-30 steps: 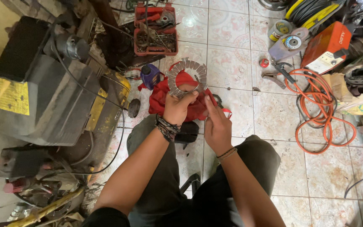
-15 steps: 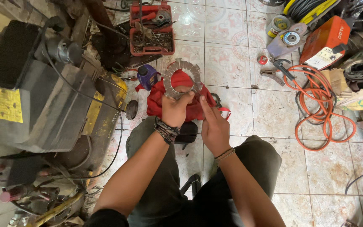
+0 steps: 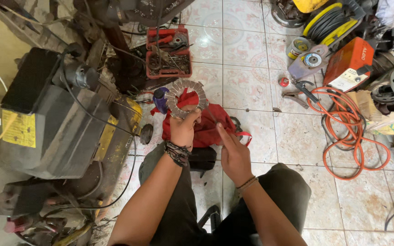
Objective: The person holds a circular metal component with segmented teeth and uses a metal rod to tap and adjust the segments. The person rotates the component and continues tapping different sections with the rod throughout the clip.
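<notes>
Cluttering pale floor tiles — orange cable, red tray.

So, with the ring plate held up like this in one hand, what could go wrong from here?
The left hand pinches the notched ring plate only at its lower edge, so it might slip and drop onto the tiled floor. The right hand is off the plate, giving no support. The plate's notched edge could perhaps scrape bare fingers. The orange cable lies coiled close by, a possible trip hazard on standing up.
</notes>
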